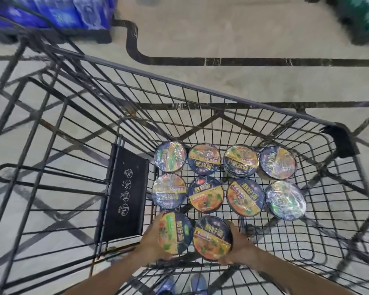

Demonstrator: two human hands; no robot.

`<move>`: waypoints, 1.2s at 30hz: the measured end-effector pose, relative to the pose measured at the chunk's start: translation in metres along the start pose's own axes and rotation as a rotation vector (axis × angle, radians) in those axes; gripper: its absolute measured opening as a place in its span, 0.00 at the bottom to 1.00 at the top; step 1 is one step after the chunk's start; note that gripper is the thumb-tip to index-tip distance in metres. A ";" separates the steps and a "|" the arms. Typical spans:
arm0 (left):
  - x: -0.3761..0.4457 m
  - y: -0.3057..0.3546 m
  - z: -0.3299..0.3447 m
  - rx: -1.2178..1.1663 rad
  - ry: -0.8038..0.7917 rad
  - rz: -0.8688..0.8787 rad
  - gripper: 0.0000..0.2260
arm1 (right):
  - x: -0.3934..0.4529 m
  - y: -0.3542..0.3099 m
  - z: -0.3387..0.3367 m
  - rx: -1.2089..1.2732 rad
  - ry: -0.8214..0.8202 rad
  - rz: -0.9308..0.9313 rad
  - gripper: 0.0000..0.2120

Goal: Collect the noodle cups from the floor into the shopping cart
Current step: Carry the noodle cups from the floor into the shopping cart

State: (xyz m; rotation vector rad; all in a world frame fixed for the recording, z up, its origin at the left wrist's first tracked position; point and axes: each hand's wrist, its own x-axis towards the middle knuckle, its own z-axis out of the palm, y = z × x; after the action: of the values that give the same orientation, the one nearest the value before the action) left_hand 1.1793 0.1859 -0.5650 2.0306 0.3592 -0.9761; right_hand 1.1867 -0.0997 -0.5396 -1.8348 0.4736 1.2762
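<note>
Nearest to us, our left hand (152, 238) curls around the side of one noodle cup (174, 232), and our right hand (240, 244) grips a second noodle cup (212, 238) the same way. Both cups sit upright, lids up, just beside each other at the near edge of the shopping cart (200, 90), low inside its basket; whether they touch the wire floor we cannot tell.

Beyond them, eight more cups stand in two rows of four on the cart's bottom. We see the far row (225, 159) close to the far wall and the middle row (228, 196) between it and our held pair, with neighbouring lids touching or nearly so.

At the cart's left end, a folded black seat flap (126, 192) with white printed symbols stands against the wire. Blue shoes (181, 285) show through the mesh at the bottom edge. Outside the cart, blue wrapped packs (58, 11) lie on the tiled floor (243, 35) at the upper left.
</note>
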 end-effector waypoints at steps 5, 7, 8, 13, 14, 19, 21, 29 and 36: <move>0.003 -0.011 -0.003 0.051 0.047 -0.022 0.49 | -0.006 -0.011 0.002 -0.016 0.057 -0.024 0.45; 0.004 -0.014 -0.001 0.042 0.104 -0.011 0.50 | -0.002 -0.009 0.004 -0.002 0.066 -0.054 0.46; 0.005 -0.015 0.000 0.048 0.136 -0.003 0.50 | -0.002 -0.009 0.006 -0.011 0.067 -0.062 0.47; 0.008 -0.012 0.001 0.148 0.144 0.013 0.29 | -0.001 -0.011 0.004 -0.033 0.007 -0.055 0.49; 0.006 -0.008 -0.001 0.130 0.132 0.009 0.31 | -0.002 -0.012 0.003 -0.027 0.002 -0.028 0.49; -0.013 0.007 -0.007 0.050 0.027 -0.074 0.43 | -0.013 -0.027 -0.002 -0.105 0.067 0.092 0.42; -0.026 0.018 -0.012 0.122 0.022 -0.090 0.33 | -0.033 -0.039 -0.009 -0.228 0.116 0.055 0.34; -0.090 0.127 -0.052 0.663 0.134 0.392 0.28 | -0.126 -0.100 -0.038 -0.656 0.325 -0.292 0.26; -0.146 0.276 -0.107 0.993 0.532 0.856 0.24 | -0.243 -0.171 -0.077 -0.973 0.665 -0.524 0.30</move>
State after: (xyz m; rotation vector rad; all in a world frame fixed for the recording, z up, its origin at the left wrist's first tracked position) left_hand 1.2916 0.1149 -0.2626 2.8847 -0.8596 0.0031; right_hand 1.2510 -0.0967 -0.2399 -2.9424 -0.3902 0.4940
